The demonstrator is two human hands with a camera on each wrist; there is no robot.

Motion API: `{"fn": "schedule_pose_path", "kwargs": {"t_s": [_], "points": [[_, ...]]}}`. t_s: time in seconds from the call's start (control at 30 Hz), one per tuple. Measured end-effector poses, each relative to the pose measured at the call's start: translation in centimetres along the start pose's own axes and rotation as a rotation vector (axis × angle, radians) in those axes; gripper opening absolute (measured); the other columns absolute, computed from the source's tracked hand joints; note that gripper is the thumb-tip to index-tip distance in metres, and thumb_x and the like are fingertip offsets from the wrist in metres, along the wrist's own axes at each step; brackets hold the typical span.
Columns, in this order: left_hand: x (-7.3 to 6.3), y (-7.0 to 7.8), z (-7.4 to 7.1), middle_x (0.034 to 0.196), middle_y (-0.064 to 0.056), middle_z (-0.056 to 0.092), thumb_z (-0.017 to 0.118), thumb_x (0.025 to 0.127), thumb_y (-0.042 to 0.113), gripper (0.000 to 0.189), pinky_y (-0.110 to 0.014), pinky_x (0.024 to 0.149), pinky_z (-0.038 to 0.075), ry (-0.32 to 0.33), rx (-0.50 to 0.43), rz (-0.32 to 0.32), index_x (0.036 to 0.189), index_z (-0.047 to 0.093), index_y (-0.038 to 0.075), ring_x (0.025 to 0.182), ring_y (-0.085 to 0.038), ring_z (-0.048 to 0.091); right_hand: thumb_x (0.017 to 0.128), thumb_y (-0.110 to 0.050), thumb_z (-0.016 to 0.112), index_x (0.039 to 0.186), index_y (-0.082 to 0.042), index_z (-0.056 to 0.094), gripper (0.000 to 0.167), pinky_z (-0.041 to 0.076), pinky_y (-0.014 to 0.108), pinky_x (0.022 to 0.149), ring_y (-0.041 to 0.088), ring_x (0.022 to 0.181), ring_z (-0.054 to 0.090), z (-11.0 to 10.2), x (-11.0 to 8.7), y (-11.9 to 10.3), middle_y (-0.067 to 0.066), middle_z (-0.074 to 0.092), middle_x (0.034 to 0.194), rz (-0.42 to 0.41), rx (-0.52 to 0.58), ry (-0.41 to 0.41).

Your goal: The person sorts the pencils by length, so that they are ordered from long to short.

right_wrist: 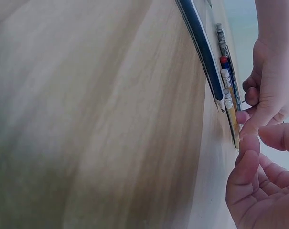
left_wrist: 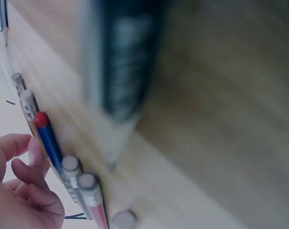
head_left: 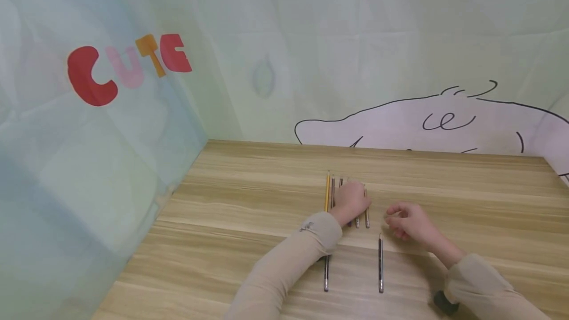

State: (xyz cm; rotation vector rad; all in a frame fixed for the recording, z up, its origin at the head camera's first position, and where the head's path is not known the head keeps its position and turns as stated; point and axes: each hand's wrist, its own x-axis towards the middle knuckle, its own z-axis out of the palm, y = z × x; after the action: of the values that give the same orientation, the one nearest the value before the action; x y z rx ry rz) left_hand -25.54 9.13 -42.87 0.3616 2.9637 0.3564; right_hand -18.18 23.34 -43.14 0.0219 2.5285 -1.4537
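Note:
Several pencils (head_left: 327, 191) lie side by side in a row on the wooden table. My left hand (head_left: 353, 199) reaches over this row, fingertips down among the pencils, covering their middles. In the left wrist view, its bent fingers (left_wrist: 29, 176) are right beside a blue pencil (left_wrist: 51, 140) with a red end; I cannot tell whether they pinch one. A yellowish pencil (head_left: 367, 211) is at that hand's right edge. My right hand (head_left: 411, 221) hovers right of the row, fingers loosely curled with nothing in them. Near it, a dark pencil (head_left: 381, 265) lies apart, tip away from me.
Another dark pencil (head_left: 326, 275) lies nearer me, partly hidden by the left sleeve (head_left: 289, 265). The table (head_left: 231, 201) meets a printed cloth backdrop (head_left: 266, 53) at the back and left, with coloured letters (head_left: 91, 75) on it.

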Motion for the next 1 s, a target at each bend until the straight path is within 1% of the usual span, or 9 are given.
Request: {"fn": "schedule_pose_path", "kwargs": {"t_s": [0.17,0.33,0.53,0.67,0.77,0.83,0.9,1.0], "points": [[-0.3,-0.1,-0.5,0.038,0.009,0.031,0.061,0.079,0.034,0.044,-0.018,0.032,0.026,0.004,-0.038,0.007,0.046,0.038,0.017,0.032,-0.005,0.031,0.082,-0.009,0.056,0.105,0.009,0.052,0.03,0.047,0.028,0.047,0.014,0.054,0.053,0.1,-0.1,-0.1,0.007,0.061,0.072,0.004,0.004,-0.005],[-0.4,-0.3,-0.8,0.04,0.008,0.034,0.06,0.08,0.033,0.037,-0.018,0.034,0.028,0.003,-0.071,0.017,0.051,0.042,0.017,0.034,-0.005,0.033,0.082,-0.01,0.057,0.105,0.009,0.051,0.031,0.047,0.028,0.048,0.014,0.055,0.054,0.2,-0.2,-0.2,0.008,0.061,0.072,0.003,0.008,-0.012],[-0.8,-0.7,-1.2,0.045,0.008,0.039,0.059,0.081,0.032,0.03,-0.018,0.036,0.031,0.004,-0.08,0.047,0.057,0.046,0.019,0.037,-0.005,0.036,0.082,-0.01,0.056,0.106,0.01,0.051,0.032,0.047,0.028,0.048,0.014,0.055,0.054,0.2,-0.3,-0.2,0.007,0.06,0.072,-0.009,0.009,-0.017],[-1.2,-1.0,-1.7,0.046,0.009,0.04,0.058,0.081,0.03,0.026,-0.018,0.035,0.03,0.015,-0.091,0.076,0.059,0.051,0.019,0.036,-0.005,0.036,0.083,-0.012,0.056,0.107,0.01,0.051,0.033,0.047,0.027,0.048,0.013,0.054,0.053,0.2,-0.5,-0.2,0.007,0.06,0.071,-0.021,0.005,-0.02],[-1.7,-1.3,-2.0,0.049,0.009,0.044,0.058,0.082,0.031,0.016,-0.017,0.036,0.031,0.018,-0.115,0.098,0.071,0.06,0.019,0.036,-0.003,0.036,0.083,-0.013,0.057,0.107,0.01,0.05,0.034,0.047,0.027,0.048,0.013,0.054,0.053,0.2,-0.9,-0.3,0.008,0.06,0.071,-0.027,0.005,-0.028],[-2.1,-1.6,-2.1,0.055,0.01,0.049,0.058,0.082,0.031,0.013,-0.016,0.036,0.032,0.01,-0.154,0.112,0.084,0.064,0.019,0.037,-0.003,0.037,0.083,-0.013,0.057,0.108,0.01,0.05,0.034,0.047,0.027,0.049,0.013,0.055,0.053,0.3,-1.1,-0.3,0.009,0.06,0.072,-0.026,0.008,-0.038],[-2.6,-1.9,-2.2,0.06,0.01,0.052,0.058,0.083,0.03,0.017,-0.016,0.037,0.035,-0.006,-0.197,0.124,0.095,0.064,0.02,0.038,-0.003,0.04,0.083,-0.012,0.057,0.109,0.01,0.05,0.034,0.048,0.027,0.049,0.013,0.055,0.053,0.3,-1.4,-0.3,0.009,0.061,0.073,-0.015,0.021,-0.044],[-3.4,-2.5,-2.2,0.06,0.009,0.053,0.057,0.083,0.028,0.022,-0.016,0.036,0.036,-0.028,-0.256,0.146,0.103,0.061,0.018,0.039,-0.003,0.042,0.082,-0.012,0.057,0.11,0.01,0.049,0.036,0.048,0.028,0.05,0.014,0.057,0.053,0.4,-1.9,-0.3,0.009,0.06,0.075,0.011,0.03,-0.054]]}}
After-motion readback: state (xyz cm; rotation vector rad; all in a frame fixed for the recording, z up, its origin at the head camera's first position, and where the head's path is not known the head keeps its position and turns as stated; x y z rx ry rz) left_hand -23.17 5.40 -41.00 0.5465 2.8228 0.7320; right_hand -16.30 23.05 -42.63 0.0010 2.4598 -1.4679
